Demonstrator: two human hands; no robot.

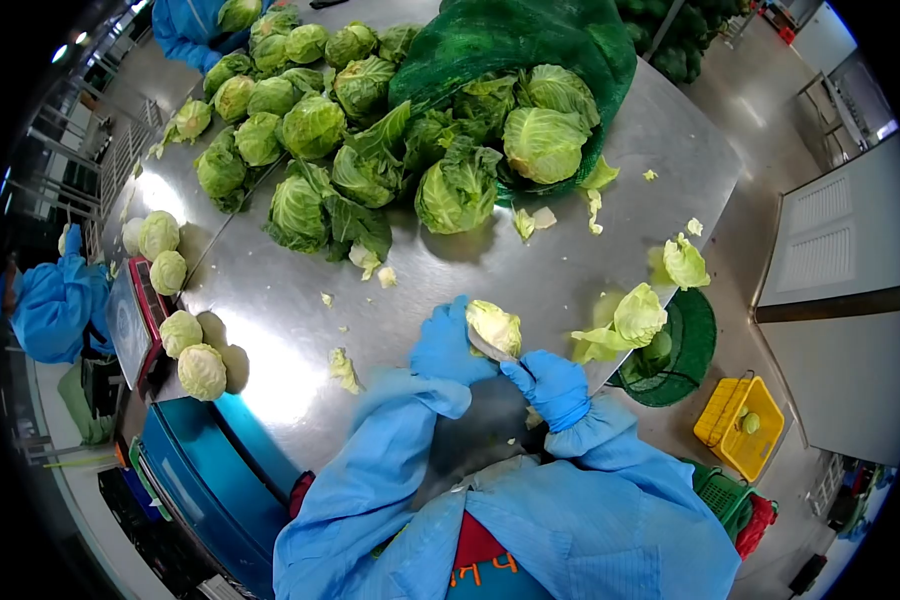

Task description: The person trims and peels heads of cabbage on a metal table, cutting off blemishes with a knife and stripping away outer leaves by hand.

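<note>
My left hand, in a blue glove, holds a pale trimmed cabbage from its left side over the steel table. My right hand, gloved too, is closed round the handle of a small knife, whose blade lies against the cabbage's lower left side. Loose green leaves lie to the right by the table edge. Beyond my hands are many untrimmed cabbages, some inside a green mesh bag. Several trimmed heads sit at the left.
A red-edged scale stands at the left edge, above a blue bin. A green mesh-lined basket and a yellow crate are right of the table. Two people in blue, one far, one left, stand nearby.
</note>
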